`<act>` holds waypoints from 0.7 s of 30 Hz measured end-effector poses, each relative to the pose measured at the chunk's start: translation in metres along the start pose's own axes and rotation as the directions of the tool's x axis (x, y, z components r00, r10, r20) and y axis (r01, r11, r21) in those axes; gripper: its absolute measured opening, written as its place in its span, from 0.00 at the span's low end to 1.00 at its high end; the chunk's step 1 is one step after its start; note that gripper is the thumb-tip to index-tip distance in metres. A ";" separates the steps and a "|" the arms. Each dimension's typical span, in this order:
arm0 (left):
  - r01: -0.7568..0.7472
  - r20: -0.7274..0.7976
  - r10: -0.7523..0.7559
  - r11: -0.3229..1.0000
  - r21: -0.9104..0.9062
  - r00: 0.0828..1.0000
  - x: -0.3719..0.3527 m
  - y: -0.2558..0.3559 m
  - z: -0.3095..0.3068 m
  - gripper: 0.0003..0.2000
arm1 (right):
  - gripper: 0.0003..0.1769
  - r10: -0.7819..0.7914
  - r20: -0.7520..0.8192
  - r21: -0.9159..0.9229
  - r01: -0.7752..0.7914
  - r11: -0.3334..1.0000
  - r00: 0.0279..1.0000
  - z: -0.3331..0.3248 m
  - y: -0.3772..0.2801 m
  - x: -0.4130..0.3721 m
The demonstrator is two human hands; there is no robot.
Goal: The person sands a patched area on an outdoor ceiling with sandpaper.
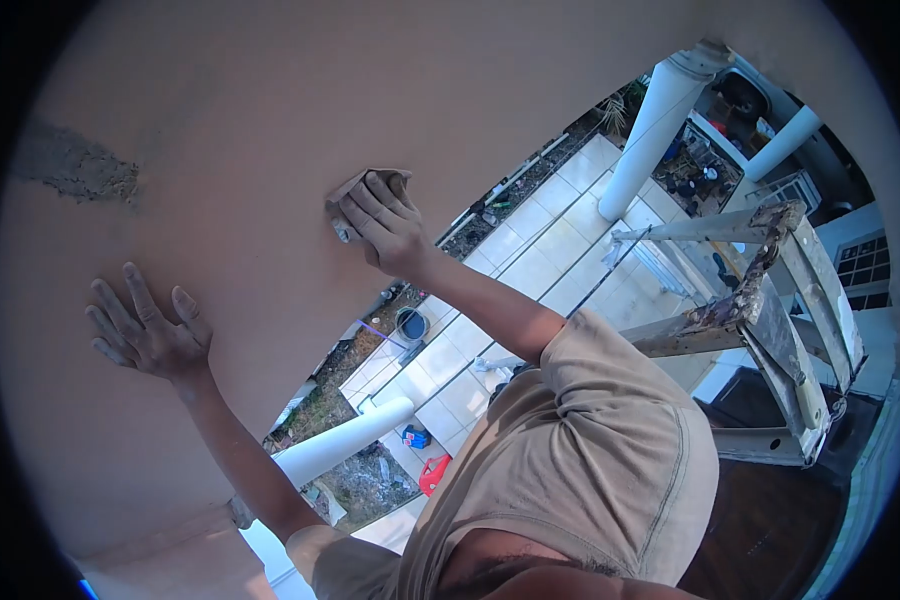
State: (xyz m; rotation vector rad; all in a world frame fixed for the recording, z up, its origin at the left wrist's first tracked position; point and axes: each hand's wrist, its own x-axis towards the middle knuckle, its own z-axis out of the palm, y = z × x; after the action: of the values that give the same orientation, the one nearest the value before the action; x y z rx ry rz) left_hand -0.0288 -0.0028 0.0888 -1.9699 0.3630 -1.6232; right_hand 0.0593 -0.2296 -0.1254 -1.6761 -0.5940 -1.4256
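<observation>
My right hand (pixel 390 228) presses a folded piece of sandpaper (pixel 338 194) against a smooth, pinkish-beige plastered surface (pixel 260 110). Its fingers are bent over the sheet and look dusty. The sheet's edges show past the fingertips; its underside is hidden. Lower left, my left hand (pixel 148 335) lies flat on the same surface, fingers spread, holding nothing. Above that hand is a rough grey patch (pixel 85 165) in the plaster.
A paint-spattered stepladder (pixel 770 300) stands at the right. Far below lies a white tiled floor (pixel 530 235) with a bucket (pixel 410 324), a red container (pixel 433 474) and a blue container (pixel 416 437). White columns (pixel 655 130) rise from the floor.
</observation>
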 end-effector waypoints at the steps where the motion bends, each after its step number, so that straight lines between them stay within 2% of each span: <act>1: -0.005 0.013 0.005 1.000 -0.002 1.000 -0.003 -0.002 -0.002 0.26 | 0.22 0.008 -0.004 0.004 -0.008 1.000 1.000 -0.005 0.003 0.009; 3: -0.007 0.033 0.007 1.000 -0.014 0.999 -0.004 -0.001 -0.001 0.27 | 0.21 -0.089 0.019 -0.053 0.090 0.995 0.996 -0.032 0.027 0.064; 4: 0.000 0.023 0.000 1.000 -0.017 1.000 -0.003 0.001 -0.001 0.26 | 0.19 0.114 -0.069 0.042 -0.112 0.993 0.991 -0.039 0.044 0.112; 5: 0.007 0.012 -0.007 1.000 -0.021 1.000 -0.002 0.002 -0.001 0.26 | 0.17 0.319 -0.138 0.147 -0.299 0.943 0.938 -0.044 0.055 0.150; 6: 0.010 0.015 -0.009 1.000 -0.024 1.000 -0.001 0.004 -0.002 0.26 | 0.17 0.319 -0.135 0.144 -0.300 0.943 0.938 -0.049 0.054 0.164; 7: 0.008 -0.004 -0.009 1.000 -0.013 1.000 0.001 0.006 -0.002 0.26 | 0.18 0.417 -0.096 0.115 -0.406 0.906 0.904 -0.051 0.053 0.176; 9: 0.002 -0.036 -0.002 1.000 -0.005 0.999 0.001 0.003 -0.003 0.26 | 0.19 0.347 -0.158 0.025 -0.347 0.937 0.925 -0.036 0.036 0.152; 10: 0.002 -0.021 -0.002 1.000 -0.011 1.000 -0.002 0.000 -0.002 0.26 | 0.19 0.146 -0.248 -0.056 -0.165 0.985 0.958 -0.017 0.015 0.098; 11: 0.006 -0.001 -0.006 1.000 -0.018 1.000 -0.004 0.000 -0.001 0.25 | 0.19 0.012 0.037 -0.079 -0.009 0.997 0.999 -0.013 0.003 0.038; 12: 0.004 -0.008 -0.004 1.000 -0.025 1.000 -0.005 -0.001 -0.002 0.25 | 0.19 0.011 0.032 -0.088 -0.008 0.996 0.999 -0.019 0.007 0.039; 14: 0.011 0.007 -0.011 0.999 -0.039 1.000 -0.006 -0.004 -0.002 0.25 | 0.18 -0.155 0.139 0.061 0.148 0.987 0.978 -0.033 0.022 0.049; 16: 0.013 0.011 -0.013 0.999 -0.043 1.000 -0.005 -0.001 -0.003 0.25 | 0.18 0.005 -0.152 -0.018 -0.008 1.000 0.988 -0.048 0.046 0.139; 17: 0.020 -0.003 -0.020 0.999 -0.038 1.000 -0.003 0.002 -0.002 0.25 | 0.18 0.387 -0.015 0.082 -0.385 0.920 0.922 -0.070 0.048 0.188; 19: 0.036 0.003 -0.035 0.999 -0.027 0.999 -0.001 0.008 -0.002 0.25 | 0.18 0.694 0.156 0.120 -0.711 0.693 0.703 -0.070 0.044 0.199; 20: 0.042 -0.001 -0.042 0.999 -0.013 0.999 0.000 0.008 -0.003 0.25 | 0.18 0.480 -0.106 0.099 -0.471 0.876 0.871 -0.040 0.035 0.161; 21: 0.042 -0.011 -0.042 0.999 -0.010 0.999 0.000 0.005 -0.004 0.25 | 0.18 0.182 -0.355 -0.003 -0.196 0.981 0.917 -0.020 0.031 0.118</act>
State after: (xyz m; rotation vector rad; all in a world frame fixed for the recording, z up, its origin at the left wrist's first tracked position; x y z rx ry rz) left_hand -0.0321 -0.0072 0.0863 -1.9890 0.3371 -1.6625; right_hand 0.1012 -0.2811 -0.0209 -1.4133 -0.1973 -1.5524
